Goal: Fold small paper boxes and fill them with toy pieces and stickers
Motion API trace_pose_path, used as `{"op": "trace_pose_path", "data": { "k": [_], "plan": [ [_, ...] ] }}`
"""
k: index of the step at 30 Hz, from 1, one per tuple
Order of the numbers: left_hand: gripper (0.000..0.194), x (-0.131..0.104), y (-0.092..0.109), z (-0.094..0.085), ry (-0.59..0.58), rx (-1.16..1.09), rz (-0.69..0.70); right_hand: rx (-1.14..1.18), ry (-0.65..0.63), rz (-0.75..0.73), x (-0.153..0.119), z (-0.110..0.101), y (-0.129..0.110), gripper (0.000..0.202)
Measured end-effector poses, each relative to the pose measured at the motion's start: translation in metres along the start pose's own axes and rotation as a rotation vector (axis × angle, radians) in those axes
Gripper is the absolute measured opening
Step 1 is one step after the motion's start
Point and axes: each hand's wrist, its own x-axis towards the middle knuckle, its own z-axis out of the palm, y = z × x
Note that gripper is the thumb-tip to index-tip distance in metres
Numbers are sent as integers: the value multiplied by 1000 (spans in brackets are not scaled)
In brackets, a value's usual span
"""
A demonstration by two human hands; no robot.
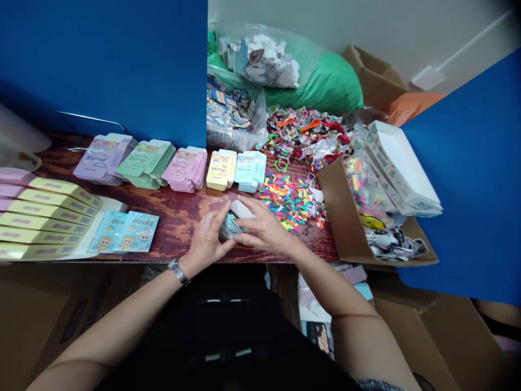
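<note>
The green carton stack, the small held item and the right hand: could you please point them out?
Green carton stack (146, 162): head view, on the printed upper face.
Small held item (229, 225): head view, on its exposed printed part.
Right hand (264, 225): head view, on its back.

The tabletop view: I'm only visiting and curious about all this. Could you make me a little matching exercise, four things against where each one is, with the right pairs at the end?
Things
1. Wristwatch
2. Green carton stack
3. Loose bright pieces
4. Small box

Places
A. Between the purple stack and the pink stack
B. Held between the left hand and the right hand
C. Worn at the left wrist
D. Spread on the table, beside the open cardboard box

Right pairs: 1-C, 2-A, 3-D, 4-B
</note>
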Motion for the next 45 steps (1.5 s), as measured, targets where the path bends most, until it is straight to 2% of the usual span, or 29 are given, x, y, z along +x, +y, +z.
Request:
{"op": "trace_pose_path", "data": {
  "k": [4, 7, 9, 12, 15, 20, 25, 29, 32, 38, 42, 45],
  "plan": [
    [77, 0, -5, 0, 37, -16, 32, 132, 118, 43, -4, -7, 0, 24],
    [67, -1, -7, 3, 62, -43, 83, 137, 177, 64, -6, 2, -4, 19],
    [65, -2, -7, 5, 63, -37, 108, 130, 212, 130, -6, 11, -9, 26],
    [74, -4, -5, 7, 74, -23, 80, 146, 285, 201, -5, 21, -16, 35],
    [87, -6, -3, 6, 58, 17, 23, 211, 323, 184, -2, 22, -21, 27],
    [90, -6, -1, 5, 60, 101, 35, 364, 288, 329, 3, 18, -25, 18],
    [91, -4, 0, 3, 100, 168, 133, 395, 236, 464, 9, 19, -24, 38],
    [85, -6, 0, 0, 111, 352, 221, 394, 43, 564, 15, 18, -16, 59],
    [81, -8, -1, 0, 83, 395, 231, 385, -58, 545, 15, 16, -10, 58],
    [87, -7, -7, 4, 115, 34, 67, 729, 148, 456, 1, 23, -12, 42],
    [75, -6, -6, 7, 152, -35, 82, 622, 269, 434, -2, 31, -16, 32],
    [75, -5, -4, 7, 165, -75, 73, 615, 319, 412, -1, 33, -16, 30]
  ]
}}
